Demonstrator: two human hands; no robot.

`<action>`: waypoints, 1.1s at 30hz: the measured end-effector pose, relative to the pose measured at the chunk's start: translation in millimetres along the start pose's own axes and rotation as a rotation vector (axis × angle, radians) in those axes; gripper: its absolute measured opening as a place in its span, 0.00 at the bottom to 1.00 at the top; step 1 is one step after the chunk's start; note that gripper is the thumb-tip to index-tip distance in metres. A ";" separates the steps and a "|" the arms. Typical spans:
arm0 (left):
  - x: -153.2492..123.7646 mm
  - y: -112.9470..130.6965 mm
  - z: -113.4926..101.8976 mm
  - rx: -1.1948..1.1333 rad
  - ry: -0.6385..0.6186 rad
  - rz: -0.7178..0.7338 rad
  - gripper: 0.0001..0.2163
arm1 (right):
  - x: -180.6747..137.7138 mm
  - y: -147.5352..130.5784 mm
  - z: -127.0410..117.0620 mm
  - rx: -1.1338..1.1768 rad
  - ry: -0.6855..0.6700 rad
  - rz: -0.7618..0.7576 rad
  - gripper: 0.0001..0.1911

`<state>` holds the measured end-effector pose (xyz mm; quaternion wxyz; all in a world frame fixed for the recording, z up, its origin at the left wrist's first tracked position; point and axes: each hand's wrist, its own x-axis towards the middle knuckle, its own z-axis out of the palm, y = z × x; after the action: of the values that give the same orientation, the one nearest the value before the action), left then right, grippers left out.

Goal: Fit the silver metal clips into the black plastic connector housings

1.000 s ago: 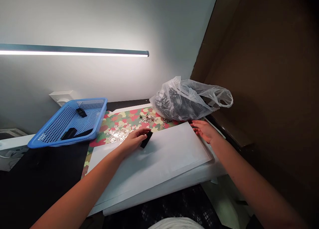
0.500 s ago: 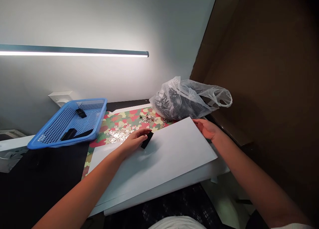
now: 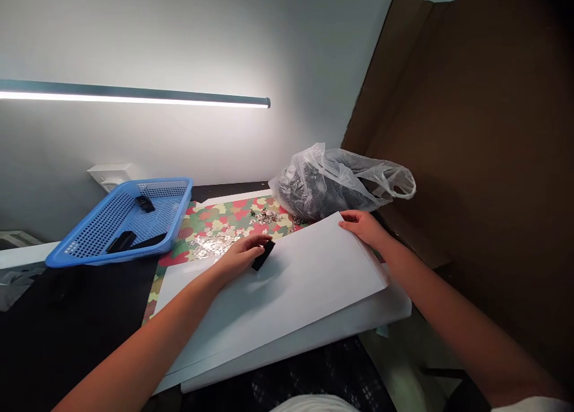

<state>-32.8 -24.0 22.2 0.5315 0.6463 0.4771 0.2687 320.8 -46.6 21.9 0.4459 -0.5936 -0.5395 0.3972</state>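
My left hand (image 3: 240, 255) rests on a large white paper sheet (image 3: 287, 292), its fingertips gripping a small black block (image 3: 263, 255) that stands on the sheet. My right hand (image 3: 364, 228) holds the far edge of the same sheet, with the fingers curled over it. The sheet lies over a thicker white board (image 3: 314, 334) and partly covers a camouflage-patterned mat (image 3: 228, 220). Silver foil flakes (image 3: 213, 244) lie on the mat just beyond my left fingers. Part of the mat is hidden under the sheet.
A blue plastic mesh basket (image 3: 107, 244) holding black items stands at the left. A clear plastic bag (image 3: 332, 185) with dark contents sits behind my right hand. Brown cardboard (image 3: 448, 131) rises on the right, and a wall with a lit tube lamp (image 3: 134, 98) is behind.
My right hand has moved from beside the sheet to its far edge, and that edge has shifted towards me and lifted slightly. My left hand and the black block have barely moved.
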 end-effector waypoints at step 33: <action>0.0 -8.6 0.4 -0.151 0.014 -0.004 0.24 | 1.1 33.1 27.1 -0.701 -0.005 -0.154 0.12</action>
<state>-35.3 -24.3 13.9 0.5758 0.6014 0.4605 0.3076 304.6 -43.4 -17.5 0.2425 -0.6672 -0.6871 0.1548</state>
